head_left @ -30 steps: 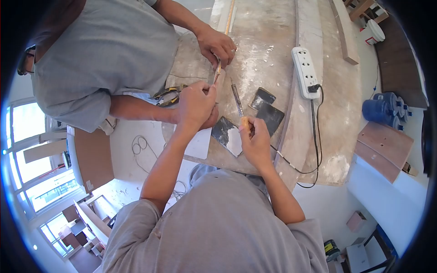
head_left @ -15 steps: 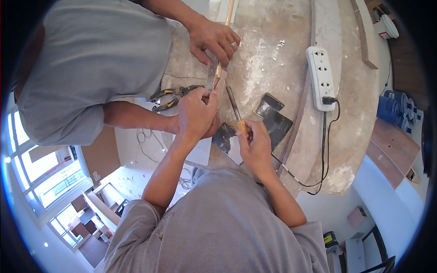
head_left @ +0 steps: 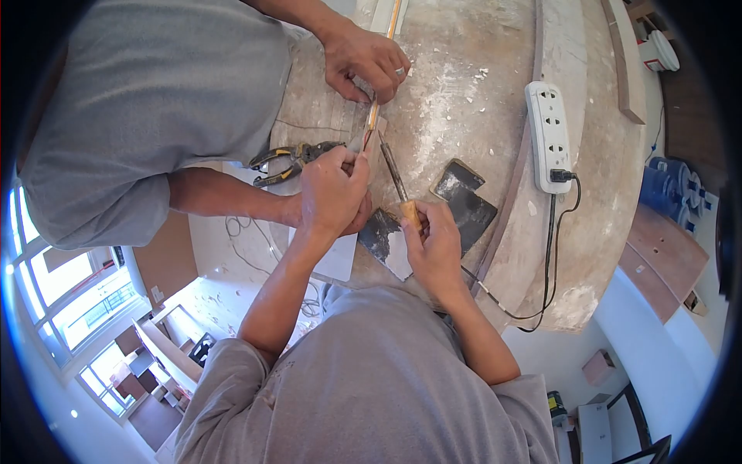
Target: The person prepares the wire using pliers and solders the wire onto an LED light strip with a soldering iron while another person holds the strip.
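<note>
My right hand [head_left: 434,241] is closed round the wooden handle of a soldering iron [head_left: 393,172], whose tip points up beside the end of a light strip [head_left: 373,116]. My left hand [head_left: 331,189] pinches thin red and dark wires [head_left: 367,140] at that end of the strip. Whether the iron's tip touches the joint is too small to tell. A co-worker's hand [head_left: 367,66], wearing a ring, presses on the strip farther up. The co-worker's other hand is mostly hidden behind my left hand.
Pliers [head_left: 272,164] with black and yellow handles lie left of my left hand. Dark flat pieces [head_left: 470,216] lie beyond my right hand. A white power strip [head_left: 547,131] with a plugged-in black cord stands right, near wooden boards [head_left: 624,69] on the worn table [head_left: 448,93].
The view has shifted slightly. The iron's tip has moved a little up and left, close to the wire end of the strip. Both hands keep their grips.
</note>
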The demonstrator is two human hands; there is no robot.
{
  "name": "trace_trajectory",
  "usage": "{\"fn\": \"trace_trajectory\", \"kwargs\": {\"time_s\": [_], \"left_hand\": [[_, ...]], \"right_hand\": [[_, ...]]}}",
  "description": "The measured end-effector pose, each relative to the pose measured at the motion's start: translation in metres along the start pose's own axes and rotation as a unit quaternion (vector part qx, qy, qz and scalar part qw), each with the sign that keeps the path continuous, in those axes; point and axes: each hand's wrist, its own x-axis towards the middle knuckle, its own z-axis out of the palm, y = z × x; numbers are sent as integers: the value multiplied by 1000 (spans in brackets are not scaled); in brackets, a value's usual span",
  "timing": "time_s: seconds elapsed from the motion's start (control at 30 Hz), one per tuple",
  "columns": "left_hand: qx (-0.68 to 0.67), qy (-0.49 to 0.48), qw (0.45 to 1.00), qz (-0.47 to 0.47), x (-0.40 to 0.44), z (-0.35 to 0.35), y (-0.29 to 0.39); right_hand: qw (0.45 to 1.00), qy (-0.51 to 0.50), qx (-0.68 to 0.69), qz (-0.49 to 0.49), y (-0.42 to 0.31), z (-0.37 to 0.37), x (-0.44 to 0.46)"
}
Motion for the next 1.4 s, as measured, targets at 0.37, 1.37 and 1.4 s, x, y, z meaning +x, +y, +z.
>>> {"fn": "trace_trajectory", "kwargs": {"time_s": [0.37,1.37,1.4], "left_hand": [[-1,-15,999,-45,2,-1,5],[-38,-17,999,8,3,0,-11],[-34,-15,999,10,3,0,-11]], "right_hand": [[1000,2,6,-13,-3,-1,4],[1000,-1,31,1,-2,2,6],[999,-3,31,6,-3,3,6]]}}
